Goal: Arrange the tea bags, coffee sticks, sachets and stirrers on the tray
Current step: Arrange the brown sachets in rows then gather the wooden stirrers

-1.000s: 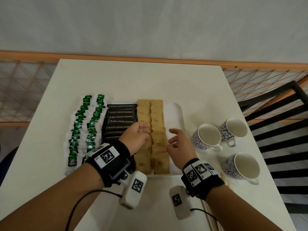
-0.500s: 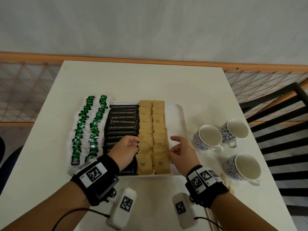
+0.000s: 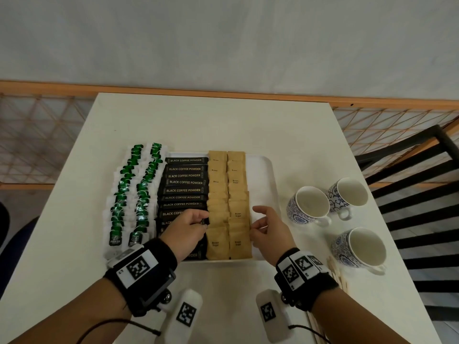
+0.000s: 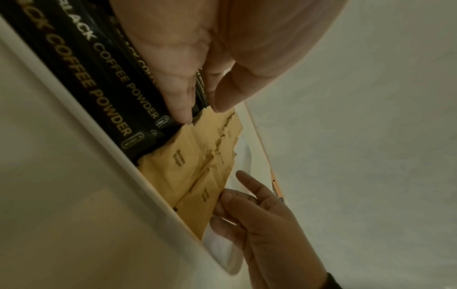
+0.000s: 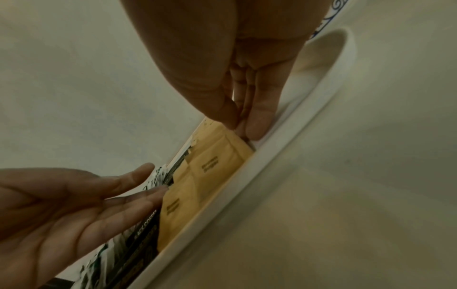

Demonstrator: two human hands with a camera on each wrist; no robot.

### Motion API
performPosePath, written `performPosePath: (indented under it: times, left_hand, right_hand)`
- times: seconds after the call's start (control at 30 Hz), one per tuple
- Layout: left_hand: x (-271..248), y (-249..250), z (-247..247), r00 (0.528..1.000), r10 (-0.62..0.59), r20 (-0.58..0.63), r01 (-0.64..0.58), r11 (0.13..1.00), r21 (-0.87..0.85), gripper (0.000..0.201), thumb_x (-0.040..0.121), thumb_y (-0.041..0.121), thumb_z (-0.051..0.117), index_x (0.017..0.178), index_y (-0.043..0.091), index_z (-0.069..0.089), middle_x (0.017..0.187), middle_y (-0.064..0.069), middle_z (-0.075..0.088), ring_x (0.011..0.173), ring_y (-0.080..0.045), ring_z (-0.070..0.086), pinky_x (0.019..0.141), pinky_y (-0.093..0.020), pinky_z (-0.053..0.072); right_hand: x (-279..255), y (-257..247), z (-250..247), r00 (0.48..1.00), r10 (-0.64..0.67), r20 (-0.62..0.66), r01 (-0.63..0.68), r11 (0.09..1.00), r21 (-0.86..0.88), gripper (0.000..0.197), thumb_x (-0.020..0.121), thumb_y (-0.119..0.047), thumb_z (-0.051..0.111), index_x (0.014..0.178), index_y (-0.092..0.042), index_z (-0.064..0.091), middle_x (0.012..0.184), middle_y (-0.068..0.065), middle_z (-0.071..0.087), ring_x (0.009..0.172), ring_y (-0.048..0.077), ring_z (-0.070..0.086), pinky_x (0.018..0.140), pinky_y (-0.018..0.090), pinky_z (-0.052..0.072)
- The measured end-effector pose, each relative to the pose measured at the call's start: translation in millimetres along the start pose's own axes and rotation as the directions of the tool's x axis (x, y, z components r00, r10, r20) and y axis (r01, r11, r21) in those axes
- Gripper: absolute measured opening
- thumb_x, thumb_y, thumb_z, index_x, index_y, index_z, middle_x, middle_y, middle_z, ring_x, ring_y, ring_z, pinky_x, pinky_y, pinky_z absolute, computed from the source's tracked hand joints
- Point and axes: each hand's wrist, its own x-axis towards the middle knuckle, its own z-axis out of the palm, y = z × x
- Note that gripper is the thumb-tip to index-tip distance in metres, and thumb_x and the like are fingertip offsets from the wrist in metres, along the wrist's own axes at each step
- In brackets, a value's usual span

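A white tray (image 3: 263,175) holds two rows of green tea bags (image 3: 129,194), a column of black coffee sticks (image 3: 185,182) and two columns of brown sugar sachets (image 3: 227,184). My left hand (image 3: 205,220) lies over the near coffee sticks. Its straight fingers (image 4: 180,105) touch the sticks' right ends where they meet the sachets (image 4: 188,172). My right hand (image 3: 255,219) is on the other side, with its fingertips (image 5: 257,125) against the right edge of the near sachets (image 5: 212,166) and the thumb on top. Wooden stirrers (image 3: 338,275) lie on the table by my right wrist.
Three blue-patterned cups (image 3: 310,204) (image 3: 349,192) (image 3: 362,247) stand to the right of the tray. The tray's right strip (image 3: 260,194) is bare. A black chair (image 3: 422,184) stands past the table's right edge, and a wooden rail with netting (image 3: 49,145) runs behind.
My left hand drew back toward me from over the sachets to the right ends of the coffee sticks. My right hand stayed at the sachets' right edge, shifting only slightly.
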Motion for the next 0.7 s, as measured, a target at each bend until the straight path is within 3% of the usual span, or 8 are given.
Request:
performPosePath:
  times: [0.07, 0.17, 0.3, 0.47, 0.6, 0.67, 0.7]
  left_hand:
    - [-4.7, 2.4, 0.7, 0.999, 0.028, -0.022, -0.028, 1.0, 0.007, 0.03, 0.091, 0.001, 0.053, 0.093, 0.03, 0.059, 0.115, 0.001, 0.056, 0.118, -0.019, 0.053, 0.106, -0.043, 0.041]
    - [-14.4, 6.4, -0.2, 0.997, 0.075, -0.033, -0.073, 0.996, 0.053, 0.028, 0.09, 0.002, 0.054, 0.093, 0.029, 0.06, 0.11, 0.002, 0.058, 0.111, -0.017, 0.055, 0.102, -0.041, 0.045]
    - [-36.5, 9.9, 16.8, 0.991, 0.095, 0.089, -0.105, 0.988, 0.112, 0.019, 0.092, 0.006, 0.053, 0.094, 0.023, 0.061, 0.096, 0.0, 0.061, 0.091, -0.017, 0.059, 0.079, -0.029, 0.051]
    - [-61.1, -3.8, 68.9, 0.959, 0.13, 0.251, -0.208, 0.926, 0.316, 0.021, 0.087, 0.007, 0.059, 0.088, 0.028, 0.06, 0.095, 0.003, 0.06, 0.082, -0.011, 0.054, 0.078, -0.025, 0.045]
    - [-78.5, -14.6, 116.7, 0.931, 0.129, 0.342, -0.281, 0.851, 0.443, 0.019, 0.089, 0.016, 0.058, 0.095, 0.034, 0.057, 0.111, 0.003, 0.057, 0.088, -0.014, 0.057, 0.082, -0.026, 0.048]
    - [-86.9, -15.6, 138.2, 0.922, 0.121, 0.368, -0.305, 0.812, 0.498, 0.021, 0.091, 0.019, 0.055, 0.107, 0.032, 0.054, 0.114, 0.004, 0.049, 0.089, -0.01, 0.053, 0.079, -0.022, 0.043]
    - [-91.1, -14.8, 147.8, 0.918, 0.111, 0.38, -0.314, 0.789, 0.528, 0.026, 0.091, 0.019, 0.054, 0.115, 0.029, 0.052, 0.116, 0.004, 0.044, 0.092, -0.009, 0.051, 0.08, -0.021, 0.041]
  right_hand:
    - [-6.3, -1.2, -5.8, 1.0, -0.011, -0.019, 0.011, 1.0, -0.019, 0.045, 0.087, -0.007, 0.053, 0.126, -0.028, 0.046, 0.087, -0.005, 0.059, 0.074, 0.013, 0.061, 0.067, 0.023, 0.051]
    - [-24.4, -0.7, -15.3, 0.999, -0.046, -0.004, 0.046, 0.996, -0.073, 0.042, 0.088, -0.011, 0.055, 0.124, -0.032, 0.047, 0.088, -0.008, 0.058, 0.071, 0.007, 0.058, 0.061, 0.018, 0.048]
    - [-65.8, 14.4, -22.7, 0.986, -0.158, 0.059, 0.169, 0.942, -0.291, 0.026, 0.088, -0.026, 0.058, 0.111, -0.04, 0.056, 0.097, -0.016, 0.054, 0.079, 0.0, 0.055, 0.076, 0.02, 0.048]
    - [-116.4, 44.7, -30.8, 0.947, -0.31, 0.081, 0.314, 0.851, -0.422, 0.03, 0.086, -0.031, 0.059, 0.116, -0.035, 0.057, 0.116, -0.014, 0.046, 0.109, 0.003, 0.043, 0.094, 0.015, 0.031]
    - [-144.7, 70.4, -51.2, 0.969, -0.249, 0.007, 0.218, 0.833, -0.509, 0.046, 0.082, -0.039, 0.056, 0.127, -0.031, 0.049, 0.139, -0.005, 0.039, 0.133, 0.017, 0.034, 0.11, 0.03, 0.027]
    - [-156.5, 83.7, -62.4, 0.965, -0.243, -0.096, 0.159, 0.839, -0.521, 0.056, 0.076, -0.047, 0.049, 0.128, -0.027, 0.048, 0.141, 0.004, 0.041, 0.133, 0.027, 0.037, 0.109, 0.042, 0.034]
    - [-161.6, 89.0, -67.8, 0.969, -0.211, -0.13, 0.111, 0.84, -0.532, 0.063, 0.076, -0.051, 0.044, 0.133, -0.026, 0.043, 0.146, 0.007, 0.036, 0.137, 0.03, 0.032, 0.111, 0.045, 0.031]
